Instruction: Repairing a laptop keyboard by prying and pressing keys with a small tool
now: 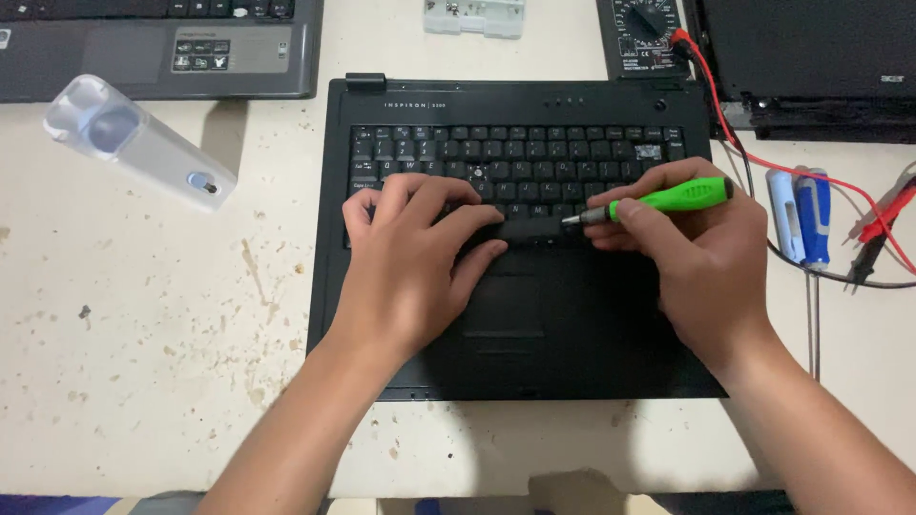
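A black laptop (592,324) lay open and flat on the pale, stained bench (143,362), its keyboard (515,157) facing up. The left hand (410,257) rested palm-down over the lower left keys, fingers spread and slightly bent, fingertips touching the bottom key row near the space bar; it gripped nothing. The right hand (697,257) was closed around a green screwdriver (658,200), held almost level, handle pointing right and the metal tip pointing left, right at the bottom edge of the keyboard, just beside the left fingertips. Whether the tip was under a key or only touching it, I could not tell.

Both forearms came in from the near edge of the bench, crossing the palm rest on either side of the touchpad (506,305).

To the left lay a white, clear-headed hand tool (134,138), tilted, well apart from the laptop. A grey laptop (162,48) sat at the far left corner. At the far edge stood a small clear plastic box (474,16) and a black multimeter (644,36), its red lead (763,157) trailing across the bench to the right. Two blue-and-white screwdrivers (801,219) lay side by side just right of the black laptop, and another dark machine (811,57) sat in the far right corner.
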